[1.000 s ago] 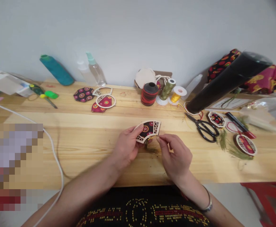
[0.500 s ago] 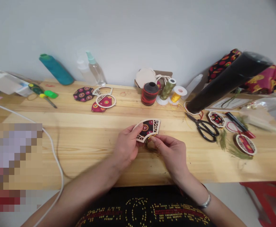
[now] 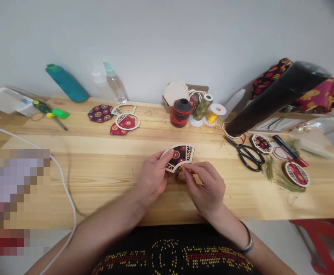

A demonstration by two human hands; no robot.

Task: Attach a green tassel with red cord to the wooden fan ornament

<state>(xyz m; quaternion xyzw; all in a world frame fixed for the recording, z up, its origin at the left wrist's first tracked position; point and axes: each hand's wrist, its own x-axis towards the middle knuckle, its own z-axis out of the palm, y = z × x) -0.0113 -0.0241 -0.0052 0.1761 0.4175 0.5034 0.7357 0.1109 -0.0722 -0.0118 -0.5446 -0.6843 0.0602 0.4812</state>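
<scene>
A fan-shaped piece [image 3: 179, 156] with a pale cut-out wooden frame and dark patterned fabric is up over the table, tilted. My left hand [image 3: 153, 173] grips its left end, the thumb lying on the front. At the lower curved edge, my right hand [image 3: 205, 185] pinches a thin yellow thread [image 3: 182, 166] between thumb and forefinger. Dark cord hangs just below that edge, partly hidden by the fingers. Black-handled scissors [image 3: 248, 156] lie to the right of my hands.
Thread spools, red-black [image 3: 181, 113], green [image 3: 203, 108] and yellow [image 3: 216, 114], stand at the back. A black roll [image 3: 276, 100] leans at the right near an octagonal ornament [image 3: 261, 144] and an oval one [image 3: 297, 174]. A white cable [image 3: 65, 181] crosses the left.
My right hand has turned slightly, and its fingertips have moved a little left along the lower edge of the fan-shaped piece. My left hand keeps its grip.
</scene>
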